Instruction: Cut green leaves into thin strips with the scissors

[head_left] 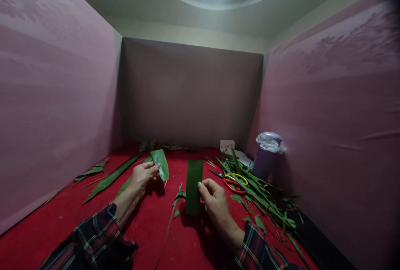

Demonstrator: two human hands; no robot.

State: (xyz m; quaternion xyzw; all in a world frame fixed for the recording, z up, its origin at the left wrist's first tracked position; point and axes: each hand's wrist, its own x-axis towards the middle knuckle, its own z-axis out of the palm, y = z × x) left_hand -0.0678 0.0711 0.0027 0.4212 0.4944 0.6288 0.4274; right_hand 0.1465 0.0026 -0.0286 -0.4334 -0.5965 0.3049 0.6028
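Note:
My left hand [144, 177] pinches a short, glossy green leaf piece [161, 166] by its edge, tilted above the red cloth [150, 236]. In my right hand [215, 201] a longer rectangular leaf strip [194, 182] stands upright, gripped at its right edge between thumb and fingers. The two pieces are apart. A small knotted leaf figure [178, 195] with a long thin stem lies between the hands, partly behind the strip. Scissors [234, 182] with one yellow and one red handle lie just right of my right hand.
A heap of leaf scraps [268, 203] spreads along the right side. Behind it stands a purple bin [265, 161] lined with clear plastic, near a white card [227, 146]. Long leaves [111, 178] and a folded leaf piece [93, 171] lie left. Pink panels [56, 95] wall both sides.

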